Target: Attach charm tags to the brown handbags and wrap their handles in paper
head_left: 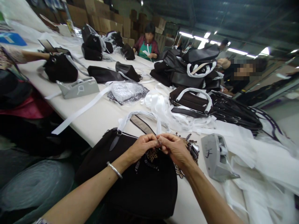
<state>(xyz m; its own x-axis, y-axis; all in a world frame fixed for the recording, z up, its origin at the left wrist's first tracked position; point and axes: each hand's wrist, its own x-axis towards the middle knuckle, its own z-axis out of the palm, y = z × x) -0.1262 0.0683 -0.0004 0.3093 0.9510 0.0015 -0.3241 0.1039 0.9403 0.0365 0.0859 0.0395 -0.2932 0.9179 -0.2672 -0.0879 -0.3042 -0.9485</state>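
A black handbag (144, 189) lies in front of me at the table's near edge, its pale-wrapped handle (137, 114) standing up. Over the bag's upper edge, my left hand (146, 144) and my right hand (174, 147) meet fingertip to fingertip, both closed in a pinch. Directly beneath their fingers hangs a leopard-print charm (152, 155) with dark dangling ends against the bag's front. The fingertips grip a small part at its top, too tiny to make out. Beside the right wrist lies a pile of leopard-print pieces (181, 171), partly covered by that hand.
Grey tape dispensers (216, 157) (79, 88) stand right and left. White wrapping strips (161, 105) and a plastic-wrapped bundle (128, 91) lie beyond the bag. Black bags (187, 68) are heaped at the far right. Co-workers (146, 45) are around the table; one arm (35, 56) reaches in at left.
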